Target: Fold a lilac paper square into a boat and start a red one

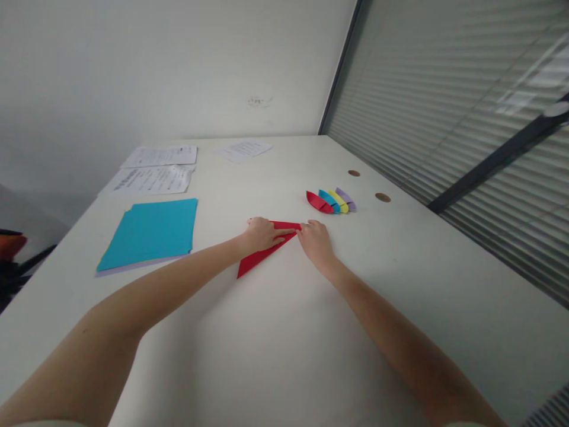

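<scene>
A sheet of red paper, folded to a long point, lies on the white table in front of me. My left hand rests on top of it, index finger and thumb stretched out along the paper toward its tip. At that right-hand tip, the fingers of my right hand are closed on the paper. The two hands nearly meet there, and they hide part of the folds. Just beyond my right hand sit small folded paper pieces in red, blue, yellow and purple, fanned side by side.
A stack of paper with a blue sheet on top lies to the left. Printed sheets are at the far left, and another printed page lies near the wall. Blinds run along the table's right side.
</scene>
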`<state>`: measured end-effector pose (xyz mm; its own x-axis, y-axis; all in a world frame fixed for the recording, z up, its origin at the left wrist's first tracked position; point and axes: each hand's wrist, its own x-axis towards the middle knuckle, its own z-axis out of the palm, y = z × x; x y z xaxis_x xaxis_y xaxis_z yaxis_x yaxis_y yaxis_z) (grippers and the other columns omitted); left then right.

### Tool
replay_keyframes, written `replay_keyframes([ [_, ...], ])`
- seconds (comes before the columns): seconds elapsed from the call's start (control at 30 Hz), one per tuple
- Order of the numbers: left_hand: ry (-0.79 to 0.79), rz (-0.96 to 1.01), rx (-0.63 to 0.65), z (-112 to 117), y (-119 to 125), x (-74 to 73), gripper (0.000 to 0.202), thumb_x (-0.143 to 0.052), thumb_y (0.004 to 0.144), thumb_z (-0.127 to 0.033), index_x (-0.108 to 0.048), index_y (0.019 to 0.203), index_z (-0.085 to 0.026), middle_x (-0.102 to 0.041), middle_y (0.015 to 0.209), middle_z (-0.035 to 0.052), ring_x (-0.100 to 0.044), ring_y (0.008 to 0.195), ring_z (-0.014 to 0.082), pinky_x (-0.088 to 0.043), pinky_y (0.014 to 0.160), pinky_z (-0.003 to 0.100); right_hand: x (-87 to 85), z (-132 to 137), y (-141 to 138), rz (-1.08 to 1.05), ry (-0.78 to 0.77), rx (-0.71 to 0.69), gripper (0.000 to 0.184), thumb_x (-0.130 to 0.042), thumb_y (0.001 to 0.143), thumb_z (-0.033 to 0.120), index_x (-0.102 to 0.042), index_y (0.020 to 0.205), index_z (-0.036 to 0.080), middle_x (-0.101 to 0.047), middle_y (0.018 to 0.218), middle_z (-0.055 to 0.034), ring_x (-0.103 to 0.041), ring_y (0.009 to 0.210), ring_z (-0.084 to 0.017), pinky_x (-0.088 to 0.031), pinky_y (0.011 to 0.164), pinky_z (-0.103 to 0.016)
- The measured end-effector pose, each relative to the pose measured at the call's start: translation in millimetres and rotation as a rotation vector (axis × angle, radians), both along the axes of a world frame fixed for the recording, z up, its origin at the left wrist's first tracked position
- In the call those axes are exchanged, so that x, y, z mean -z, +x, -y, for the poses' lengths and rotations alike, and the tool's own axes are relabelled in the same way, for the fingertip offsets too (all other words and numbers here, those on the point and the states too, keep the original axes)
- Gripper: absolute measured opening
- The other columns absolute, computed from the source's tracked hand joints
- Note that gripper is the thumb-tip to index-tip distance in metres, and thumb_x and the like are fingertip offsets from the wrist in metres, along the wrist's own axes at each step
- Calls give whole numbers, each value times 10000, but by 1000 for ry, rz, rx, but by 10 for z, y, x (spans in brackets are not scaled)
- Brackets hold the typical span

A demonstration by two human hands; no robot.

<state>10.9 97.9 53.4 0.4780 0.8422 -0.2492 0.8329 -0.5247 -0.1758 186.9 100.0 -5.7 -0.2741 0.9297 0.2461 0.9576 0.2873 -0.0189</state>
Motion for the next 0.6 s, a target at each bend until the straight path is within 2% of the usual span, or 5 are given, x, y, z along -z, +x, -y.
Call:
replay_keyframes([
  [0.1, 9, -45, 12, -6, -8, 53, 495, -251, 1004, -481, -164, 1492, -489, -720, 1030, 111, -667, 860, 296, -416, 704, 359, 18, 27, -12, -72, 20, 23, 286, -478, 942, 236, -668, 1128, 130, -683, 1063, -170, -511, 1124, -298, -397, 912, -396],
  [0.2, 16, -43, 18, -9, -19, 95, 510, -233, 1008, -467, -124, 1506, -456, -719, 999, 127, -665, 852, 304, -413, 699, 371, 25, 13, -2, -181, 33, 98, 347, -525, 915, 287, -632, 1227, 179, -663, 1111, -146, -468, 1130, -322, -390, 890, -424],
  [0.3, 17, -17, 1, -17, -29, 115, 516, -250, 1008, -455, -125, 1508, -436, -717, 981, 140, -662, 848, 311, -414, 697, 385, 24, 20, 18, -269, 37, 156, 356, -522, 902, 294, -647, 1221, 195, -638, 1150, -130, -464, 1122, -318, -387, 898, -436],
  [0.43, 10, -30, 7, -41, -31, 132, 519, -240, 1007, -461, -99, 1506, -441, -719, 980, 134, -662, 853, 311, -421, 701, 395, 39, 104, 30, -241, 28, 84, 358, -474, 890, 208, -676, 1181, 166, -602, 1223, -129, -443, 1161, -302, -372, 954, -426],
  [0.6, 17, -63, 35, -66, -15, 146, 526, -198, 1006, -474, -65, 1514, -432, -719, 1005, 137, -664, 847, 309, -424, 694, 384, 31, 193, 11, -154, 2, 21, 361, -433, 899, 197, -687, 1150, 149, -594, 1265, -132, -416, 1187, -314, -364, 974, -438],
])
